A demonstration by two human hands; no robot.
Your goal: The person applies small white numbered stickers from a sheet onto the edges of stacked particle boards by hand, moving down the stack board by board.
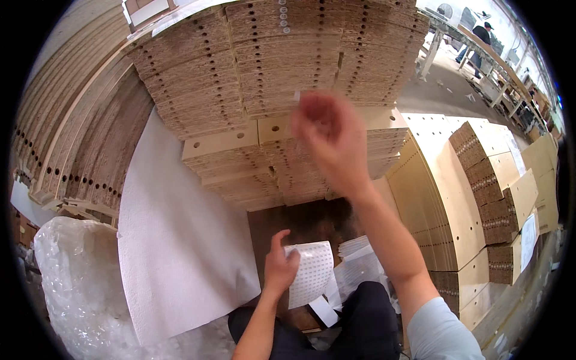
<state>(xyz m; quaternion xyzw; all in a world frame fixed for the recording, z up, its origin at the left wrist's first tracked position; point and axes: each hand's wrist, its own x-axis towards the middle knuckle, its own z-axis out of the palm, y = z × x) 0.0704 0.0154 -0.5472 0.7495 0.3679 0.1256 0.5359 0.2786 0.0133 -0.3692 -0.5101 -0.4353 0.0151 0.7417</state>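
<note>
My left hand [279, 264] holds a white sheet of small round stickers [309, 273] low in the view, over my lap. My right hand [329, 139] is raised and blurred in front of a tall stack of chipboard panels [270, 66] whose edges show rows of drilled holes. A tiny white piece [297, 96] shows at its fingertips, close to the panel edges. A few holes near the stack's top carry white round stickers [284, 18].
A white foam sheet [180, 240] leans at the left, with bubble wrap [72, 282] below it. More panel stacks [480, 198] stand at the right. Loose sticker sheets [354, 264] lie by my knees. A person [480, 37] stands far back right at a long workbench.
</note>
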